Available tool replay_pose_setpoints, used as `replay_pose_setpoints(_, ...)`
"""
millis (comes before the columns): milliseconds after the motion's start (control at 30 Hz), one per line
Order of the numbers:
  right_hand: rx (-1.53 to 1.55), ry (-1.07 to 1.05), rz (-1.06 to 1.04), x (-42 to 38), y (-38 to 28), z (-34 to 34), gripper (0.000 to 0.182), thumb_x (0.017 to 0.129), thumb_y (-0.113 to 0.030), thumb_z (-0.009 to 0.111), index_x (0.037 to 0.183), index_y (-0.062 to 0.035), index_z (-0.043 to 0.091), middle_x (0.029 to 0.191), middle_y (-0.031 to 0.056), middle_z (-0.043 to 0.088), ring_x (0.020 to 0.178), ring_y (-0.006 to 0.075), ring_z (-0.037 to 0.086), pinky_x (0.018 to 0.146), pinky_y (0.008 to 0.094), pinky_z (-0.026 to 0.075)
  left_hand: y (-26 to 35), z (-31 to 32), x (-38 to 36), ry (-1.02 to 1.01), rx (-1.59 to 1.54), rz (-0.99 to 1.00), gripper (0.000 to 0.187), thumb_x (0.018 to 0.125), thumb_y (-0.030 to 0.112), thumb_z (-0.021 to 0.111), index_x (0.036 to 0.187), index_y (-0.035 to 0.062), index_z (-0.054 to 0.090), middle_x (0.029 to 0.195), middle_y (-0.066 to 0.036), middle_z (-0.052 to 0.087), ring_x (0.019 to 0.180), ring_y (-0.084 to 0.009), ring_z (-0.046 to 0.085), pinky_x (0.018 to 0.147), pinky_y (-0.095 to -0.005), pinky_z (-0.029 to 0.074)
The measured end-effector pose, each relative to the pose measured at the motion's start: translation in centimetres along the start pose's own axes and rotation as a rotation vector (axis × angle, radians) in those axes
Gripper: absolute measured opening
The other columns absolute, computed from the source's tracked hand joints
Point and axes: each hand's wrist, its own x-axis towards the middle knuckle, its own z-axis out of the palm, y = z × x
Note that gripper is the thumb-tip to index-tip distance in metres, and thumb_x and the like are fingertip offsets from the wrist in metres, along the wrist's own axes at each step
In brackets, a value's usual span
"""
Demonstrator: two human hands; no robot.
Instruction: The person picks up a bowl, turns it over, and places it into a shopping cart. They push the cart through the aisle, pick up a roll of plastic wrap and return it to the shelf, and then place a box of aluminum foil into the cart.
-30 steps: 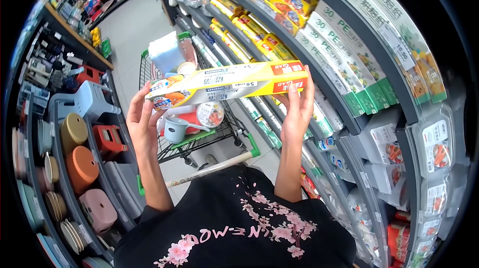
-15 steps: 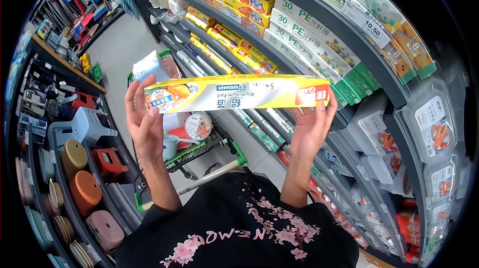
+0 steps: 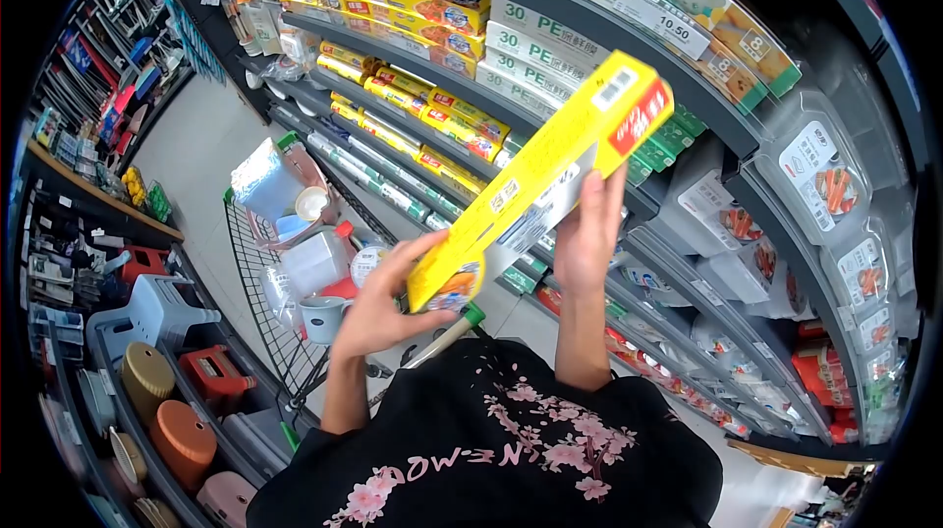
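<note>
A long yellow aluminum foil box point(image 3: 538, 184) is held up in front of my chest, tilted with its right end higher. My left hand point(image 3: 385, 307) is closed round its lower left end, the thumb underneath. On the box's underside near the upper right end, the fingers of my right hand point(image 3: 589, 233) press against it. Behind the box, the shelves hold similar yellow boxes point(image 3: 413, 22), yellow rolls point(image 3: 432, 115) and white and green PE film boxes point(image 3: 535, 52).
A shopping cart point(image 3: 260, 282) with a mug point(image 3: 322, 317), a white package point(image 3: 267, 179) and other goods stands at the left. Stools and bins, such as an orange one point(image 3: 184, 435), line the lower left shelf. Clear plastic containers point(image 3: 815, 179) hang at the right.
The box has gone from level to steeply tilted, its right end raised and its yellow side showing. My left hand has moved right and down. The view has shifted, showing more of the cart.
</note>
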Motion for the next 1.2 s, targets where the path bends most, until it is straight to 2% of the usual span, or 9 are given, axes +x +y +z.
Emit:
replay_pose_setpoints(167,-0.245,-0.292,0.049,-2.8,1.9,1.7,0.073,0.098,-0.013,0.058,0.155,-0.0004,0.014,0.146,0.0157,0.041,0.132,0.0202,0.043,0.105,0.0306,0.037,0.8,3.0,0.7,0.123,-0.086,0.137,0.104,0.066,0.002,0.088,0.150,0.0030,0.028,0.138,-0.014,0.047,0.118,-0.0232,0.058,0.097,-0.0343,0.050)
replay_pose_setpoints(300,-0.252,-0.376,0.179,-3.8,1.3,1.9,0.079,0.094,-0.012,0.062,0.156,-0.0028,0.014,0.140,0.0181,0.049,0.125,0.0205,0.053,0.099,0.0301,0.043,1.1,2.5,0.9,0.140,-0.198,0.116,0.106,0.065,0.005,0.090,0.150,0.0026,0.025,0.132,-0.015,0.051,0.118,-0.0242,0.057,0.098,-0.0367,0.049)
replay_pose_setpoints(433,-0.393,-0.374,0.151,-3.6,0.6,1.0,0.080,0.090,-0.011,0.067,0.155,-0.0027,0.021,0.132,0.0154,0.058,0.111,0.0171,0.061,0.083,0.0293,0.050,0.1,1.4,1.7,0.020,-0.229,0.189,0.095,0.073,0.011,0.086,0.149,0.0019,0.029,0.131,-0.016,0.055,0.117,-0.0238,0.058,0.098,-0.0376,0.047)
replay_pose_setpoints(467,-0.480,-0.368,0.075,-3.6,0.2,1.1,0.078,0.084,-0.012,0.072,0.151,-0.0047,0.033,0.124,0.0139,0.064,0.103,0.0190,0.065,0.075,0.0291,0.051,-0.1,1.2,2.1,-0.007,-0.254,0.192,0.091,0.075,0.012,0.084,0.148,0.0014,0.030,0.130,-0.016,0.057,0.117,-0.0241,0.058,0.098,-0.0376,0.047)
replay_pose_setpoints(500,-0.483,-0.368,0.076,-3.5,-0.5,1.2,0.078,0.084,-0.012,0.072,0.151,-0.0047,0.033,0.124,0.0139,0.064,0.103,0.0190,0.065,0.075,0.0291,0.051,0.1,1.1,2.6,-0.008,-0.257,0.193,0.091,0.075,0.012,0.084,0.148,0.0014,0.030,0.130,-0.016,0.057,0.117,-0.0241,0.058,0.098,-0.0376,0.047)
replay_pose_setpoints(600,-1.059,-0.467,-0.348,-3.1,-2.0,1.2,0.077,0.070,-0.012,0.080,0.142,-0.0096,0.052,0.112,0.0154,0.067,0.092,0.0291,0.064,0.079,0.0345,0.050,1.5,1.5,3.3,0.035,-0.404,0.203,0.072,0.084,0.009,0.077,0.141,-0.0021,0.035,0.128,-0.015,0.057,0.118,-0.0236,0.058,0.099,-0.0371,0.048)
replay_pose_setpoints(933,-1.302,-0.315,-0.497,-3.8,-6.1,-0.4,0.089,0.060,-0.022,0.091,0.138,-0.0037,0.052,0.122,0.0133,0.062,0.113,0.0286,0.057,0.096,0.0373,0.043,2.4,4.3,6.2,0.120,-0.648,0.197,0.048,0.087,0.000,0.068,0.130,-0.0052,0.046,0.123,-0.012,0.058,0.113,-0.0170,0.058,0.095,-0.0328,0.050)
replay_pose_setpoints(1067,-0.967,-0.089,-0.269,-4.2,-5.9,-3.0,0.089,0.067,-0.016,0.089,0.142,-0.0018,0.044,0.135,0.0150,0.053,0.121,0.0260,0.054,0.102,0.0392,0.044,1.4,4.0,7.4,0.115,-0.794,0.200,0.053,0.083,0.003,0.070,0.131,-0.0021,0.048,0.123,-0.009,0.058,0.111,-0.0170,0.057,0.097,-0.0319,0.046)
replay_pose_setpoints(1200,-0.605,-0.026,-0.105,-4.8,-6.3,-3.5,0.085,0.075,-0.006,0.082,0.146,-0.0008,0.035,0.131,0.0126,0.055,0.115,0.0193,0.058,0.100,0.0334,0.047,0.6,3.7,8.4,-0.033,-0.973,0.214,0.056,0.080,0.003,0.068,0.133,0.0003,0.049,0.126,-0.009,0.057,0.115,-0.0191,0.055,0.099,-0.0334,0.043)
